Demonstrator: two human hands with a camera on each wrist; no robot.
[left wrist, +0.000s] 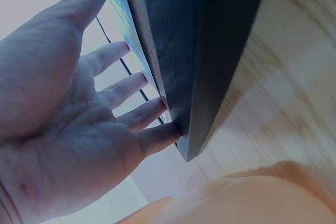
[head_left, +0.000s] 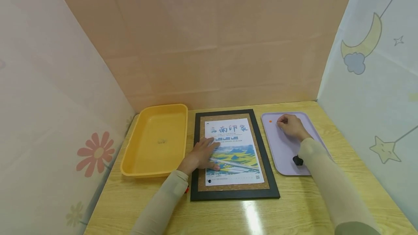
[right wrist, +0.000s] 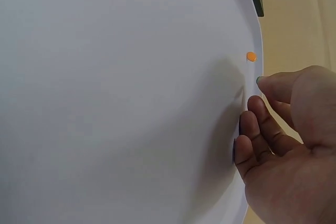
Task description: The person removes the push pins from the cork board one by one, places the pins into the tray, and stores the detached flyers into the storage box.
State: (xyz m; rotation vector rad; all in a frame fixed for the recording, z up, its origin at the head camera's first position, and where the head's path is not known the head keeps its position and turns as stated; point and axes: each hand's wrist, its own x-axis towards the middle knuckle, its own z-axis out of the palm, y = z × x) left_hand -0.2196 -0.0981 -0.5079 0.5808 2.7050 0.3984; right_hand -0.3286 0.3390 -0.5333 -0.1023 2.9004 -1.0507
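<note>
A printed paper sheet [head_left: 233,169] with a landscape picture lies on a black-framed cork board [head_left: 235,194]. My left hand [head_left: 204,153] rests on its left side with fingers spread; in the left wrist view the fingertips [left wrist: 139,80] reach the board at its edge. Over the far part of a lilac tray [head_left: 284,168], my right hand [head_left: 292,127] brings thumb and index finger together. A small green thing [right wrist: 259,80] shows at those fingertips, mostly hidden. Close by on the tray is a small orange piece [right wrist: 251,56]. A black dot [head_left: 209,181] marks the sheet's lower left corner.
A yellow tray [head_left: 130,171] stands left of the board. A small black object [head_left: 298,160] sits on the lilac tray beside the right sleeve. Something red [head_left: 187,190] peeks out by the left forearm. Cloth walls [head_left: 209,64] enclose the wooden table [head_left: 225,217].
</note>
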